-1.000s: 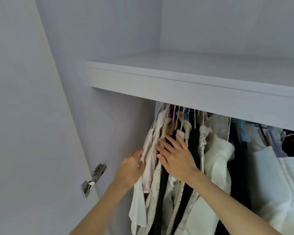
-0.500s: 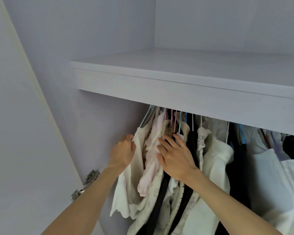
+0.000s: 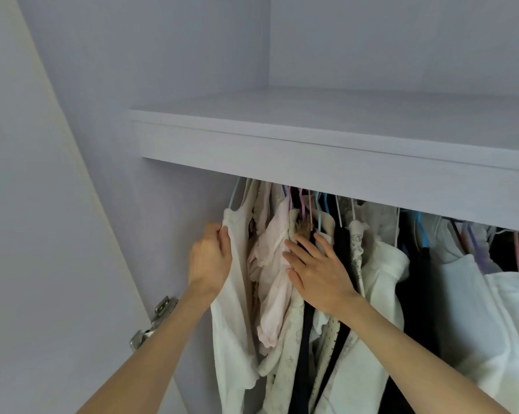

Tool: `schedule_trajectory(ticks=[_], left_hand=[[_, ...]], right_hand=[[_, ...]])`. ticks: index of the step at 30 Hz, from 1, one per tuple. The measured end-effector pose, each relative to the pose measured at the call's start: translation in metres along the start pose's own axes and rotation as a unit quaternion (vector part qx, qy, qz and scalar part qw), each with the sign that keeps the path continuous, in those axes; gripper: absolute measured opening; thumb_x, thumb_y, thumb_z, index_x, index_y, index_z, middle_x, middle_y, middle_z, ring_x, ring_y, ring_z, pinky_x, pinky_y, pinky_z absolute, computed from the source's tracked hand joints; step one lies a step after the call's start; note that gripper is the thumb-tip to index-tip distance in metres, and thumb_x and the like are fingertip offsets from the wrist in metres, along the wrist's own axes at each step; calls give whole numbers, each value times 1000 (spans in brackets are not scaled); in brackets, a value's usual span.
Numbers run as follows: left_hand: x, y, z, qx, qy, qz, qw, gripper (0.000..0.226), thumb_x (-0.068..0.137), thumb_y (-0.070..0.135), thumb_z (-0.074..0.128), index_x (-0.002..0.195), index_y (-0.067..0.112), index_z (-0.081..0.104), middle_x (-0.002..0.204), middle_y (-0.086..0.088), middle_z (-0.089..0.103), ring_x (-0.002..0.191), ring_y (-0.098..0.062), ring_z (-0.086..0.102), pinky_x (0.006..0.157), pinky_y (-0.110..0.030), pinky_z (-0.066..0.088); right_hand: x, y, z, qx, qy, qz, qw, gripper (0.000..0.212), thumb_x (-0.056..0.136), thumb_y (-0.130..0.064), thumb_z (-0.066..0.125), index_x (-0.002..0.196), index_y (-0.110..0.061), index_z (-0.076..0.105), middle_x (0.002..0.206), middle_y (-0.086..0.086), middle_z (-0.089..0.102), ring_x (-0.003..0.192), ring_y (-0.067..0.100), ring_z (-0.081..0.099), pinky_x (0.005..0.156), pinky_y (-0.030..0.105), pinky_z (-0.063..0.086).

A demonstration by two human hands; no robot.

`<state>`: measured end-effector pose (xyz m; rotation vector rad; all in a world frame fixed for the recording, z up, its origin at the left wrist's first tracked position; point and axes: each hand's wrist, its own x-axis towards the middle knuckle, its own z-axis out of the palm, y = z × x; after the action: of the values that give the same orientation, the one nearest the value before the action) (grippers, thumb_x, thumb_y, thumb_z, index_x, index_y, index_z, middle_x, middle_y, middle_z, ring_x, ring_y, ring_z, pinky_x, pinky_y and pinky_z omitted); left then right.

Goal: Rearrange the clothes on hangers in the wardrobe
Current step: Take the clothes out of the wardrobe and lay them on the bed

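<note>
Several garments hang on thin coloured hangers under the wardrobe shelf. At the far left hangs a white top (image 3: 233,318) on a light blue hanger (image 3: 233,196). My left hand (image 3: 211,257) grips its shoulder edge and holds it away from the rest. A pale pink garment (image 3: 274,273) hangs next to it. My right hand (image 3: 315,268) lies flat with straight fingers against the pink garment and the black one (image 3: 342,243) behind it. The rail and the hanger hooks are hidden behind the shelf front.
The shelf (image 3: 327,153) juts out just above the hangers. The wardrobe's side wall (image 3: 174,222) stands close to my left hand. The open door (image 3: 43,264) with a metal hinge (image 3: 150,327) is at the left. More white and dark clothes (image 3: 473,297) fill the right.
My left hand has risen from the lower part of the white top to its shoulder and pulled it left, which opens a gap. My right hand stays pressed on the clothes.
</note>
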<state>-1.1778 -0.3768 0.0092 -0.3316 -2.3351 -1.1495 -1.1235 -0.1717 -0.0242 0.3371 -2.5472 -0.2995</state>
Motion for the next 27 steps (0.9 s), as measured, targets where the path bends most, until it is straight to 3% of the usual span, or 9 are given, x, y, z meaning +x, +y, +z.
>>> schedule_trajectory(ticks=[3,7,10,12,14,16,19,23,27], left_hand=[[-30,-4,-9,9,8,-6,1000,19,97,15,42,93,2,55,48,8,37,40,-10,36,48,-27,27],[-65,-1,-20,4,-1,-14,1000,19,97,17,41,94,3,54,46,9,36,39,-10,35,42,-28,27],[-85,2,-27,1,-4,-14,1000,18,97,18,43,93,5,55,47,10,37,40,-11,37,41,-26,27],[-101,2,-32,9,-12,-3,1000,20,98,20,43,91,6,55,47,12,35,40,-15,40,40,-25,27],[-118,0,-33,30,-32,8,999,29,97,29,37,91,7,55,49,10,36,42,-24,46,41,-29,31],[-134,-6,-35,42,-53,7,998,36,94,37,32,92,9,55,52,10,37,45,-26,50,43,-31,35],[-157,-8,-42,15,-106,5,994,28,97,32,40,102,12,59,58,12,43,54,-23,54,51,-27,36],[-181,-15,-70,-23,-176,10,984,28,98,26,41,118,20,59,100,8,60,73,-10,57,72,-29,48],[-203,-39,-95,24,-165,-19,986,25,96,18,41,112,33,54,107,3,58,89,-14,59,81,-32,50]], right_hand=[[7,-11,-8,82,36,58,994,45,91,-32,33,107,-11,69,114,2,67,116,19,57,110,43,22],[22,-51,-40,284,88,133,946,35,93,-19,39,97,-3,69,92,10,70,89,24,63,93,37,48],[37,-81,-62,478,-33,215,851,30,95,-26,46,90,-5,67,85,7,66,81,21,60,80,28,47],[47,-93,-65,593,-107,290,744,38,92,-35,52,79,-3,66,84,15,69,83,28,65,84,37,52],[49,-102,-64,614,-126,331,705,37,90,-34,57,70,-2,64,80,18,69,82,32,67,82,46,54],[43,-110,-60,599,-139,342,711,33,89,-24,59,69,2,62,74,18,67,79,33,67,80,49,54],[30,-115,-55,552,-195,327,742,25,93,-15,50,76,-1,62,76,6,67,78,25,67,82,39,54],[3,-114,-53,440,-245,269,821,22,95,-16,43,77,-10,55,84,3,64,83,19,58,73,29,45],[-29,-116,-44,399,-311,229,832,26,95,-16,40,72,-12,51,79,1,56,77,18,54,66,29,41]])
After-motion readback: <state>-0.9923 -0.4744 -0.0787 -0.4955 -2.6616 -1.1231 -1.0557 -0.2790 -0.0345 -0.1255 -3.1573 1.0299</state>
